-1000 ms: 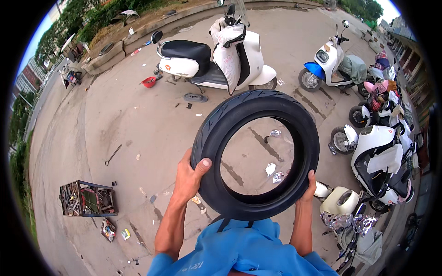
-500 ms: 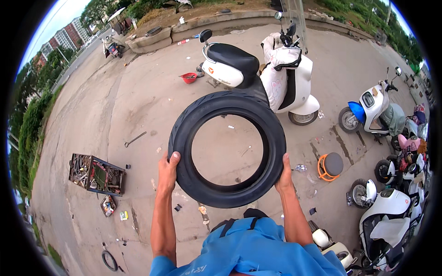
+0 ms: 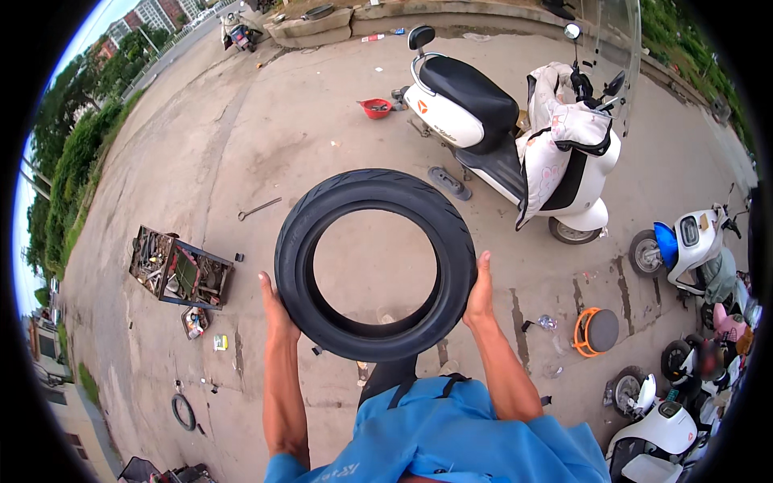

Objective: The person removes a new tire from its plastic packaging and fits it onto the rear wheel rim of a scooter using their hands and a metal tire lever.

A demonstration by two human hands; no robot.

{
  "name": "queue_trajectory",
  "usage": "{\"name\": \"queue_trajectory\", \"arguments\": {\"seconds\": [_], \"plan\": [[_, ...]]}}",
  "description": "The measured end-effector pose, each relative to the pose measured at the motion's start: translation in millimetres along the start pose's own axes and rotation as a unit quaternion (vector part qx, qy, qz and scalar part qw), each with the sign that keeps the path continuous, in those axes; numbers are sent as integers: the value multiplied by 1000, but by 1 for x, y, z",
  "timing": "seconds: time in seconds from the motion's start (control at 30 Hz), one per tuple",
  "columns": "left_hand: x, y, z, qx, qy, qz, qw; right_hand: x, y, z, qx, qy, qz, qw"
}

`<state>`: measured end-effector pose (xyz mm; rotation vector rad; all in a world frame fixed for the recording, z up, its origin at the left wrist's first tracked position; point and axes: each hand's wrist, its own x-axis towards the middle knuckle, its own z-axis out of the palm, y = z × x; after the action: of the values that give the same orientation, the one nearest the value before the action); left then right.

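While the pavement (image 3: pixel 185 145) carries a white scooter (image 3: pixel 471 97) toward its curbed far edge, a black tire (image 3: pixel 302 241) is held up before the person's blue shirt (image 3: pixel 483 435), its hole facing the camera. Nearer the pavement's left edge sits a tool box (image 3: pixel 193 304); toward the right edge, an orange stool (image 3: pixel 601 332) with a grey top. Both forearms (image 3: pixel 284 386) reach forward, the right slanting inward. The left hand (image 3: pixel 278 314) and right hand (image 3: pixel 480 299) grasp the tire between them at its lower sides, palms inward, one left digit sticking out, most fingers hidden.
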<state>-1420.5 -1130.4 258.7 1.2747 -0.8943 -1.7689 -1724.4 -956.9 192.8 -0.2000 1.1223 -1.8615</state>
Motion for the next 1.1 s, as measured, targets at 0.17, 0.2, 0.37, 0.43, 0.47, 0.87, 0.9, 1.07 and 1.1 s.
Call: {"name": "queue_trajectory", "arguments": {"seconds": [0.17, 0.2, 0.37, 0.43, 0.47, 0.87, 0.9, 1.07, 1.1], "plan": [[75, 10, 12, -49, -3, 100, 994, 55, 9, 37, -52, 26, -81, 995], [97, 19, 17, -38, -10, 96, 995, 75, 3, 46, -32, 21, -91, 995], [163, 58, 33, -16, -9, 54, 998, 119, 0, 78, -32, 70, -94, 993], [194, 69, 34, -10, -43, 65, 997, 135, 5, 90, -10, 82, -116, 990], [209, 72, 34, -8, -38, 59, 998, 145, 11, 90, -11, 93, -104, 990], [361, 140, 35, 243, -16, 277, 929, 311, 62, 180, 134, 161, 22, 977], [376, 148, 36, 248, -16, 275, 929, 332, 70, 188, 164, 167, 28, 972], [441, 216, 44, 310, -11, 314, 897, 434, 106, 237, 230, 148, 93, 957], [455, 231, 42, 313, -12, 323, 893, 455, 112, 248, 230, 142, 120, 955]]}}
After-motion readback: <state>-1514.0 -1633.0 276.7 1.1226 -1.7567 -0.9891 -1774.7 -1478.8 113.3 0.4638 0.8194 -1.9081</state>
